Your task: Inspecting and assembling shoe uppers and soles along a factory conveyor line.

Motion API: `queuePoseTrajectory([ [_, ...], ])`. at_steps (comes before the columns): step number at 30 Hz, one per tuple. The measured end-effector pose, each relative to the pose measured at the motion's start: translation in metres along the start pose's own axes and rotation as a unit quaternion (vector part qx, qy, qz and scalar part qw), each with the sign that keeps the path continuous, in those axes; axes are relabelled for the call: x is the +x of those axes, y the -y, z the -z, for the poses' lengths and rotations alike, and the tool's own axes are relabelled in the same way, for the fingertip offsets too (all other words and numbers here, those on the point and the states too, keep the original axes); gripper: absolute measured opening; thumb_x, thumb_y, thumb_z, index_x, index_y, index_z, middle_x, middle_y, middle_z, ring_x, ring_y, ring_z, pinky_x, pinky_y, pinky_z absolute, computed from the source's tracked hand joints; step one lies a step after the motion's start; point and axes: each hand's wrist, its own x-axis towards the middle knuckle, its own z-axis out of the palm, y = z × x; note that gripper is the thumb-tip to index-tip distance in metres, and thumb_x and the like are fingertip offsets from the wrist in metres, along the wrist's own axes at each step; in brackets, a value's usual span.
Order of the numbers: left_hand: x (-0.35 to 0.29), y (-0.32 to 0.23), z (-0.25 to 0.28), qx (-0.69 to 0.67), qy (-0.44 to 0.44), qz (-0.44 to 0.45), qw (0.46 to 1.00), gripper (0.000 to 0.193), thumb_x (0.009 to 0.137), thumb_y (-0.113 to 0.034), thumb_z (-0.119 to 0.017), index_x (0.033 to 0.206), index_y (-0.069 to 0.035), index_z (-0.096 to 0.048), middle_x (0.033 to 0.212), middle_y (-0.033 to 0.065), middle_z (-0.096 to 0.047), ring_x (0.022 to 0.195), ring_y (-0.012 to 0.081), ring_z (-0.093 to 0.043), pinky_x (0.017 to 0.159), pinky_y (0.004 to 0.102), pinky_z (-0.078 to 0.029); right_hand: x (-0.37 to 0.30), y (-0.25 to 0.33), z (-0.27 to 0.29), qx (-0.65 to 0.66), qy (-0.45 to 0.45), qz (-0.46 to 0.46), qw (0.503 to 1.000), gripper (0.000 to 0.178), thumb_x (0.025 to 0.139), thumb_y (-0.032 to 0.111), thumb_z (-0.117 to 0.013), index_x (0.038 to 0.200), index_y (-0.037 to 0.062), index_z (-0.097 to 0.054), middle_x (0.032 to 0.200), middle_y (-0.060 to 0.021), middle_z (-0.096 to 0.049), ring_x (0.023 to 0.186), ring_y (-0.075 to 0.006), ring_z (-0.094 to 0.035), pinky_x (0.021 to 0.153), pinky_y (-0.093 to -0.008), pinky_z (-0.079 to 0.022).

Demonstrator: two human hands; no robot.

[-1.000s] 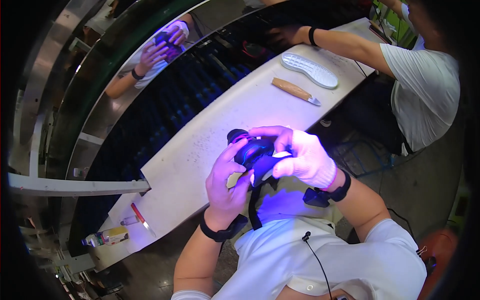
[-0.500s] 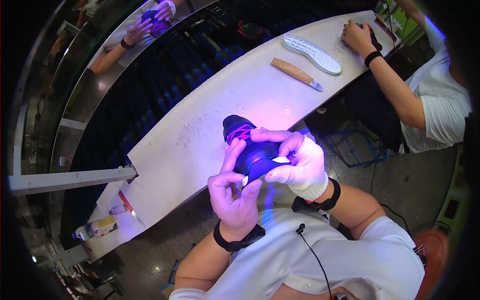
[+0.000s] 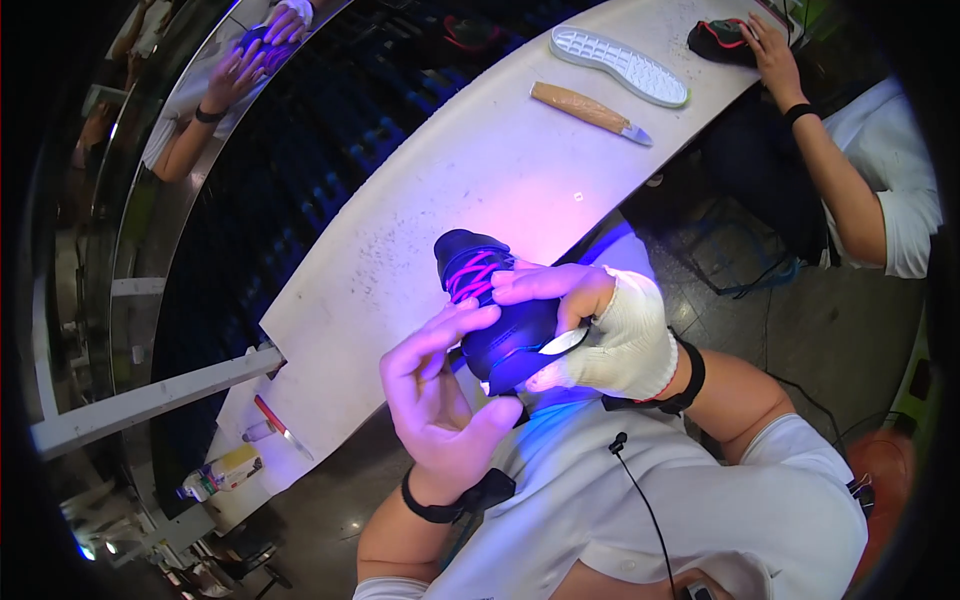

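A dark shoe upper with pink laces is held over the near edge of the white table, lit by violet light. Its toe points away from me, and pale lining shows at the lower rim. My right hand, in a white knit glove with bare fingertips, grips the upper from its right side, thumb near the rim. On the other side, my bare left hand is open, thumb and fingers wide apart. Its fingertips reach the upper's left side near the laces; whether they touch it I cannot tell.
Farther along the table lie a white shoe sole and a wooden-handled knife. A co-worker's hand touches another dark shoe. At left are a red-handled knife, a bottle and a metal bar.
My left hand has let go of the upper's lower rim and spread open to the left. My right hand keeps its hold. The co-worker's hand has shifted on the other shoe, and my view has turned slightly.
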Motion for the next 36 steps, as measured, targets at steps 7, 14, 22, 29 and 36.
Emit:
queuePoseTrajectory([
  [7,0.013,-0.008,0.013,0.152,0.053,-0.018,0.987,0.046,0.102,-0.041,-0.075,0.122,-0.001,-0.065,0.127,0.0182,-0.071,0.132,0.0361,-0.056,0.118,0.0527,-0.040,0.021,0.006,-0.002,-0.072,0.018,0.036,0.997,0.053,0.066,0.019,-0.104,0.089,0.0093,-0.057,0.120,-0.0195,-0.079,0.117,-0.0363,-0.077,0.103,-0.0485,-0.061],
  [14,0.001,-0.013,0.025,0.092,-0.028,0.008,0.995,0.031,0.113,-0.032,-0.051,0.117,-0.001,-0.056,0.127,0.0300,-0.070,0.137,0.0486,-0.059,0.123,0.0640,-0.035,0.005,-0.047,-0.001,-0.215,0.067,0.088,0.970,0.044,0.068,0.033,-0.096,0.092,0.0086,-0.069,0.131,-0.0162,-0.070,0.107,-0.0363,-0.069,0.088,-0.0496,-0.058],
  [22,0.017,-0.026,0.057,0.262,0.083,0.032,0.961,0.071,0.062,-0.032,-0.105,0.110,0.000,-0.065,0.124,0.0287,-0.076,0.131,0.0443,-0.068,0.126,0.0642,-0.034,0.018,-0.066,-0.017,-0.242,0.067,0.164,0.954,0.042,0.066,0.037,-0.090,0.091,0.0104,-0.070,0.117,-0.0125,-0.070,0.093,-0.0354,-0.063,0.077,-0.0483,-0.054],
  [29,-0.001,-0.011,0.084,0.257,0.048,0.004,0.965,0.057,0.067,-0.018,-0.104,0.107,-0.002,-0.068,0.113,0.0258,-0.080,0.124,0.0447,-0.072,0.122,0.0634,-0.041,0.028,-0.077,-0.023,-0.242,0.078,0.148,0.956,0.055,0.063,0.048,-0.091,0.084,0.0068,-0.062,0.117,-0.0170,-0.068,0.100,-0.0394,-0.065,0.084,-0.0510,-0.055],
  [36,0.001,-0.037,0.103,0.360,0.114,0.194,0.905,0.086,0.071,-0.027,-0.100,0.141,-0.003,-0.056,0.126,0.0228,-0.076,0.115,0.0395,-0.076,0.106,0.0462,-0.057,0.025,-0.085,-0.050,-0.244,0.113,0.171,0.948,0.046,0.071,0.034,-0.089,0.088,0.0054,-0.057,0.126,-0.0197,-0.069,0.108,-0.0413,-0.066,0.100,-0.0577,-0.056],
])
